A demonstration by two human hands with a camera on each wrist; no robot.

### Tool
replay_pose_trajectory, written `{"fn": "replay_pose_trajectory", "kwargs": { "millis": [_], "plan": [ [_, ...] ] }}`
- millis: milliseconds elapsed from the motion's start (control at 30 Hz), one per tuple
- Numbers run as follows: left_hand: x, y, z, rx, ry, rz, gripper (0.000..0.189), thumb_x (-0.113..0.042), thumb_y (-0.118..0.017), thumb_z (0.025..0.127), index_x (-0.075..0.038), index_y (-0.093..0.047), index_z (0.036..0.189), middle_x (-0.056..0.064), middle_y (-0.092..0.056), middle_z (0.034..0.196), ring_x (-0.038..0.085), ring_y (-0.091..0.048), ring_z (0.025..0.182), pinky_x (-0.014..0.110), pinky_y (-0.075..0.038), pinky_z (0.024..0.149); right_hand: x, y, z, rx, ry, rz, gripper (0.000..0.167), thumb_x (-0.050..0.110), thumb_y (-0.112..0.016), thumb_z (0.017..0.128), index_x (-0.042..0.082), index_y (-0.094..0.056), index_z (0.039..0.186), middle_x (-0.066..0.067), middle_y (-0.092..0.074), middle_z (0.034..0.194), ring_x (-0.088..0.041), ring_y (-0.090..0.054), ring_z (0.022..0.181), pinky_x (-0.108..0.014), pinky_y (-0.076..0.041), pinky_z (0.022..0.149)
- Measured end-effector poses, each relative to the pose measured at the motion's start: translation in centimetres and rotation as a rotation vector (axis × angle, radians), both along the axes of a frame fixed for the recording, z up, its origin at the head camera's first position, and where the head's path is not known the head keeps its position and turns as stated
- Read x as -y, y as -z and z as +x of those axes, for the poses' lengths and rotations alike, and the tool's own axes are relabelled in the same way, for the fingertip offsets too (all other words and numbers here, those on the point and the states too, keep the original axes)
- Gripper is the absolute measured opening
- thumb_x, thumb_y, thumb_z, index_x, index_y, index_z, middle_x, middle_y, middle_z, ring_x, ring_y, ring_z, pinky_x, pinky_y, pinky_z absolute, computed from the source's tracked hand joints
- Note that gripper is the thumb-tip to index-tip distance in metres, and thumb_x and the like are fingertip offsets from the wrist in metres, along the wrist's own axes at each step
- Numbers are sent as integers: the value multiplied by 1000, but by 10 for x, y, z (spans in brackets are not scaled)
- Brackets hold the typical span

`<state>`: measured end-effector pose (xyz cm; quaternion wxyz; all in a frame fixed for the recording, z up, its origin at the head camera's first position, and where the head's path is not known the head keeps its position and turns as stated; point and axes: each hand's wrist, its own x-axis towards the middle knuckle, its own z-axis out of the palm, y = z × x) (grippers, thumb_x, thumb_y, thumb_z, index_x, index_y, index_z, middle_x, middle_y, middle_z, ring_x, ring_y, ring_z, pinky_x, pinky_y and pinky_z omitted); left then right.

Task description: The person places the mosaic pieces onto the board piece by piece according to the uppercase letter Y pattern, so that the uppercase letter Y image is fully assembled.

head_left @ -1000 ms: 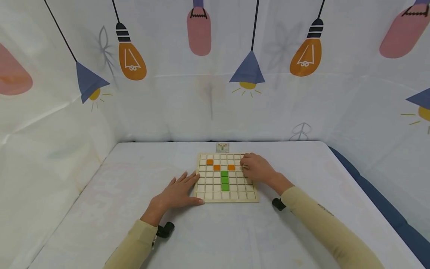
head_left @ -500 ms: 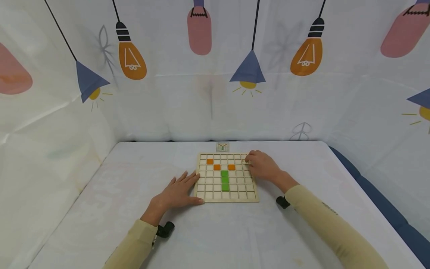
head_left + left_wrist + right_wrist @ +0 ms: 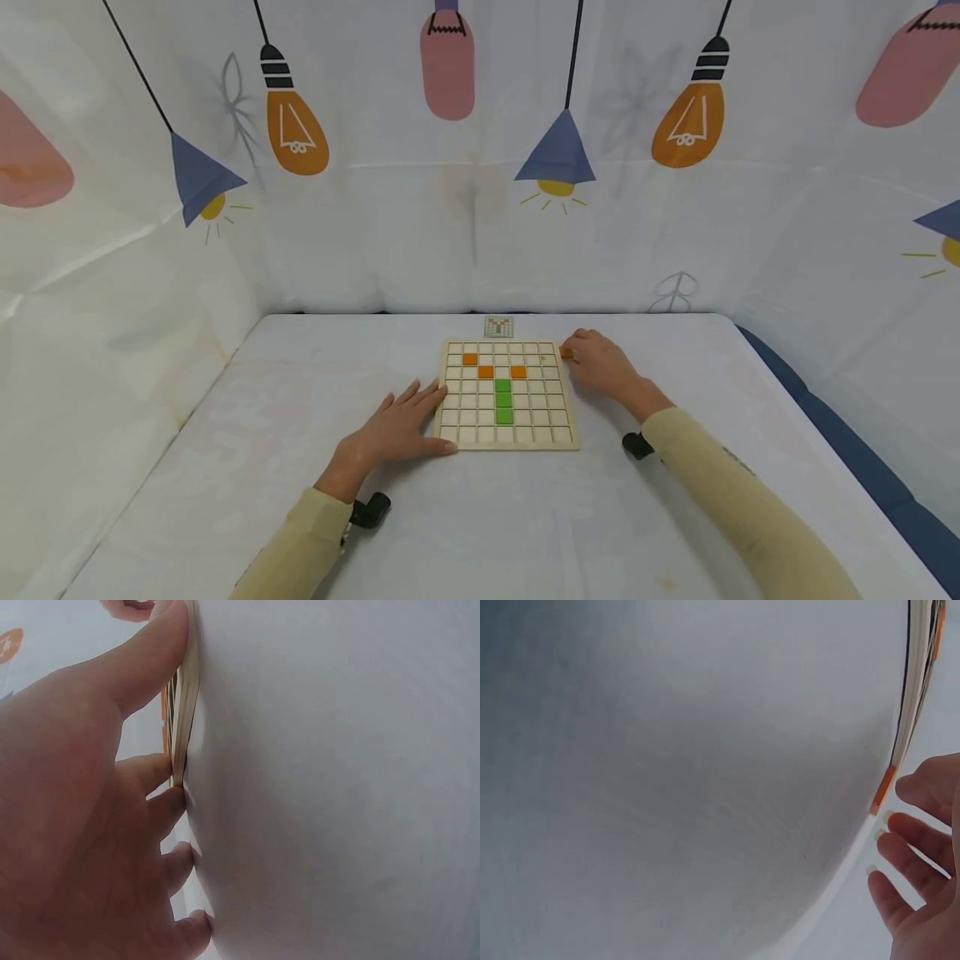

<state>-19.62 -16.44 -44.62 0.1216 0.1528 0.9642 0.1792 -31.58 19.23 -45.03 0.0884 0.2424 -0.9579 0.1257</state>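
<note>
A pale wooden grid board lies on the table with orange and green square tiles in some cells. Three green tiles form a column, below orange tiles such as the left one. My left hand lies spread at the board's left side, thumb on its near corner and fingertips against its edge. In the left wrist view this hand touches the board's rim. Just past the board's right edge, my right hand has curled fingers and pinches a loose orange tile; the exact contact is partly hidden.
A small pattern card with a coloured grid lies behind the board. The white-covered table meets a printed cloth wall at the back. Something dark blue shows beyond the right table edge.
My right hand has moved right and slightly away from me, from over the board's right columns to beyond its edge, where the orange tile now shows. The left hand stays in place.
</note>
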Motion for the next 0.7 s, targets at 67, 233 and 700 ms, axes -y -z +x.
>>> {"fn": "replay_pose_trajectory", "kwargs": {
  "millis": [67, 233, 700],
  "plan": [
    [0, 0, 0, -1, 2, 0, 96, -66, -66, 84, -21, -26, 159, 0, -20, 167, 32, -11, 156, 64, -12, 122, -1, 0, -1, 9, 9, -10, 18, 8, -69, 90, 4, -73, 107, -10, -68, 107, -27, -63, 102, -43, -54, 89],
    [-1, -1, 0, 3, -2, 0, 95, -66, -66, 84, -21, -26, 159, 0, -20, 167, 32, -11, 156, 63, -12, 123, -3, 0, -4, 17, 14, -4, 17, 8, -68, 91, 5, -73, 106, -10, -68, 109, -28, -62, 104, -44, -53, 91],
    [-2, 1, -1, 10, -6, -10, 95, -64, -67, 85, -21, -26, 159, 0, -19, 167, 32, -11, 156, 63, -12, 123, -1, 1, -13, 92, 6, -35, 21, 1, -64, 90, 2, -72, 109, -13, -68, 112, -31, -61, 108, -46, -51, 96]
  ]
}}
